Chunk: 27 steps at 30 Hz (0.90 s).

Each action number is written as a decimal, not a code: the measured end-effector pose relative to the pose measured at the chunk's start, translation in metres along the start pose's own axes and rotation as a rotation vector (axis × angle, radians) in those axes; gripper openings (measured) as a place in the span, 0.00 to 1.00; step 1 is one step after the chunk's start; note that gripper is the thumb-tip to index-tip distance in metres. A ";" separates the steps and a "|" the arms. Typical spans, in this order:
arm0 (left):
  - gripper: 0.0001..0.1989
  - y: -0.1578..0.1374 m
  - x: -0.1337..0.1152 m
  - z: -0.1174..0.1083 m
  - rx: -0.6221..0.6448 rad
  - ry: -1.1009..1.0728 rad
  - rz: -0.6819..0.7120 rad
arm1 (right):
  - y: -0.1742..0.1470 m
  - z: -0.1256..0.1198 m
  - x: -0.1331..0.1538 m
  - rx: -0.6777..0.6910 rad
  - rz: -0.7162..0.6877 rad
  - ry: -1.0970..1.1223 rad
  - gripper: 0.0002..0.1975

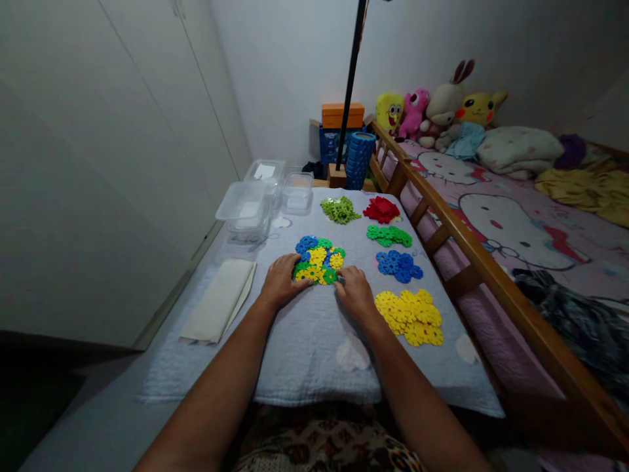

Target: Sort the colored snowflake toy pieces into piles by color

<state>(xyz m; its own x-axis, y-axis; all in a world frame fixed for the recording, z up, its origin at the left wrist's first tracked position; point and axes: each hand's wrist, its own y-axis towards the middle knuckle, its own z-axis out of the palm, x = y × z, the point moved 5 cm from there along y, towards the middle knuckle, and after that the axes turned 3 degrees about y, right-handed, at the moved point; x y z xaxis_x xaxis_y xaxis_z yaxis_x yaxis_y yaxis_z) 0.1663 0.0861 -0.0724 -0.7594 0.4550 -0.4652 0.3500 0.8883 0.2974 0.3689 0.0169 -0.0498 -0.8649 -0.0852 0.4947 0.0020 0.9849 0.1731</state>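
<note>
A mixed pile of blue, green and yellow notched plastic discs (317, 256) lies in the middle of the cloth-covered table. My left hand (282, 280) rests against the pile's left edge, open, with its thumb stretched along the near side. On the opposite side my right hand (354, 292) is open too, its bent fingertips touching a green disc (329, 276) at the edge. To the right are separate heaps of yellow discs (410, 316), blue discs (399, 265) and green discs (389, 235). Farther back lie red pieces (381, 210) and light green pieces (340, 210).
Clear plastic containers (246, 210) stand at the table's back left. A folded beige cloth (219, 301) lies left of my left arm. A wooden bed rail (442, 216) runs along the right side. Behind the table stand a black pole (351, 78) and a blue foam roller (360, 160).
</note>
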 end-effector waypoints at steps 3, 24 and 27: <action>0.34 0.001 -0.001 -0.001 -0.001 -0.003 0.000 | 0.007 0.002 0.004 0.007 -0.005 -0.071 0.15; 0.33 0.000 0.005 0.005 0.006 0.003 0.003 | 0.074 -0.089 -0.079 -0.106 0.164 0.278 0.06; 0.33 -0.001 0.007 0.006 0.004 0.010 -0.001 | 0.097 -0.108 -0.129 -0.226 0.300 0.320 0.05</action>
<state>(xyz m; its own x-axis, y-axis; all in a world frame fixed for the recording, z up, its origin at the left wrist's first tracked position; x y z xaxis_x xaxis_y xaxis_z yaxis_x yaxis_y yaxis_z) 0.1644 0.0889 -0.0808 -0.7654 0.4534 -0.4568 0.3516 0.8890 0.2933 0.5352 0.1073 -0.0048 -0.6124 0.1200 0.7814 0.3669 0.9187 0.1465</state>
